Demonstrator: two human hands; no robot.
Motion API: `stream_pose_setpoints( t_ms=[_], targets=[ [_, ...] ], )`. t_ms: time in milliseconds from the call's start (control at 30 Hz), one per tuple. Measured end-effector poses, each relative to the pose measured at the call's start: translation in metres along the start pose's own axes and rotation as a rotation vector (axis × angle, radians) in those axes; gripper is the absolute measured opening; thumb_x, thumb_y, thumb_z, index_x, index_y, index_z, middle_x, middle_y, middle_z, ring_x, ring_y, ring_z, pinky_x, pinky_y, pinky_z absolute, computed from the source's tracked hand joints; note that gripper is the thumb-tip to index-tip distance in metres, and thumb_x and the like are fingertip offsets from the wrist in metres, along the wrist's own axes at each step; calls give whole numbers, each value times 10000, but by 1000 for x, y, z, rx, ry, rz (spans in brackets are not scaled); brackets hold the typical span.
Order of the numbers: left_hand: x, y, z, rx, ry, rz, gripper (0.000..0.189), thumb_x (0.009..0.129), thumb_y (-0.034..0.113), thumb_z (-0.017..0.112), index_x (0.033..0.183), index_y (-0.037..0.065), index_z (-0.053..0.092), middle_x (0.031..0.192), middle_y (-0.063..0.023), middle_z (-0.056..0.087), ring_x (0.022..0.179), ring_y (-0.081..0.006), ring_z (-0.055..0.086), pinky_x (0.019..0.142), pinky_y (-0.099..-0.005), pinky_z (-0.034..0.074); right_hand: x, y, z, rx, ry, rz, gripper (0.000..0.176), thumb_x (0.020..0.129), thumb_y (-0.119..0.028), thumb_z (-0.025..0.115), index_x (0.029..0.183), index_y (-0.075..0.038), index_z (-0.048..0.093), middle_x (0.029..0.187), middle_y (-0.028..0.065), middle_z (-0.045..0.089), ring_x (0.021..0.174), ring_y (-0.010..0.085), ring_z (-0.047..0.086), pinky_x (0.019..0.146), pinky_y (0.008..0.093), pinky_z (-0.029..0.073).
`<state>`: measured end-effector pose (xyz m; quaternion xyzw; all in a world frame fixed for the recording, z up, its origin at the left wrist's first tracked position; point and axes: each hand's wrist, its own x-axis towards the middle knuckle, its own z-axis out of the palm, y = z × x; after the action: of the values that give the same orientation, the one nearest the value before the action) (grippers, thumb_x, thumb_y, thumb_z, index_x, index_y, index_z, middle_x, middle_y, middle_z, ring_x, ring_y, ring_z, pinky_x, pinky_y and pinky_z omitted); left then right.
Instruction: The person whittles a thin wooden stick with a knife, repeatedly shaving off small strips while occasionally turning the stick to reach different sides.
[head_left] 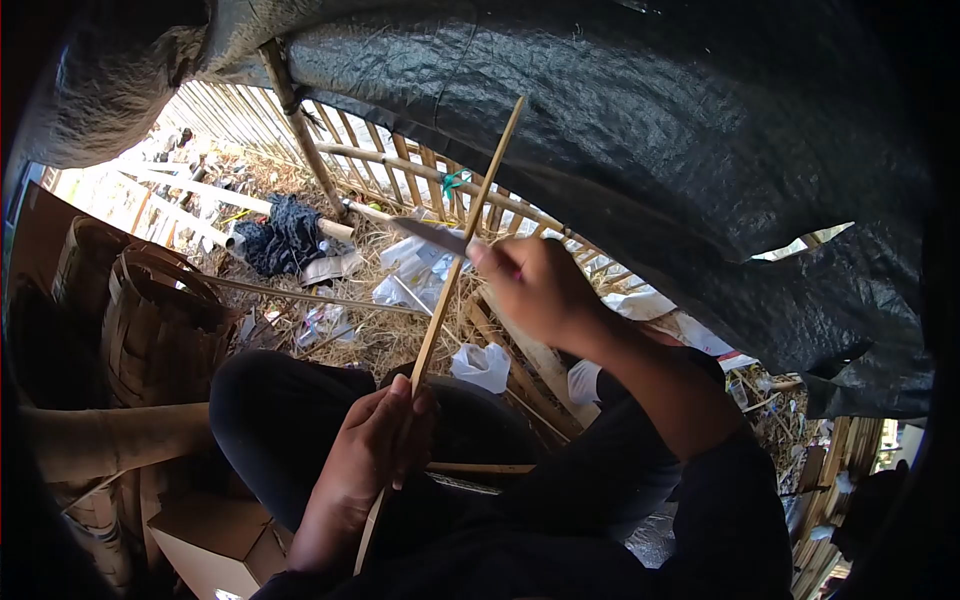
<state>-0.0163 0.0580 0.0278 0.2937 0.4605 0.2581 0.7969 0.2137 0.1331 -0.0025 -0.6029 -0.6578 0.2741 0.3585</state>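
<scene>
The left hand point(375, 440) is closed around the lower part of a long, thin bamboo strip point(440, 310), which slants up and away from it, past the right hand, with its lower end running down beside the left wrist. The right hand point(535, 290) is closed on a knife point(430, 235), its handle mostly hidden in the fist; the blade lies across the strip and points to the left of that hand. Well to the left of the left hand stands a woven basket point(160, 330) with a dark upper opening; whether it holds anything cannot be told. A second basket point(80, 265) stands just beside it, farther from the hand, its contents also hidden. Below and left of the left hand, near the forearm, sits a brown cardboard box point(215, 540), its inside out of sight. A crumpled white plastic bag point(480, 367) lies beyond the left hand and below the right one, too folded to show any contents. Farther out, beyond both hands, a dark cloth point(285, 235) lies bunched on the littered, straw-covered ground point(385, 335).
</scene>
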Motion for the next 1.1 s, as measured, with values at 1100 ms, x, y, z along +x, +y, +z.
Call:
stream_pose_setpoints(
  t_ms=[1100],
  targets=[
    [-2, -1, -1, -14, 11, -17, 423, 1039, 428, 358, 866, 70, 502, 519, 24, 398, 364, -77, 330, 374, -221, 287, 20, 4, -8, -9, 3, 68, 549, 997, -401, 494, 589, -33, 503, 450, 40, 445, 432, 102, 420, 439, 337, 336]
  ],
)
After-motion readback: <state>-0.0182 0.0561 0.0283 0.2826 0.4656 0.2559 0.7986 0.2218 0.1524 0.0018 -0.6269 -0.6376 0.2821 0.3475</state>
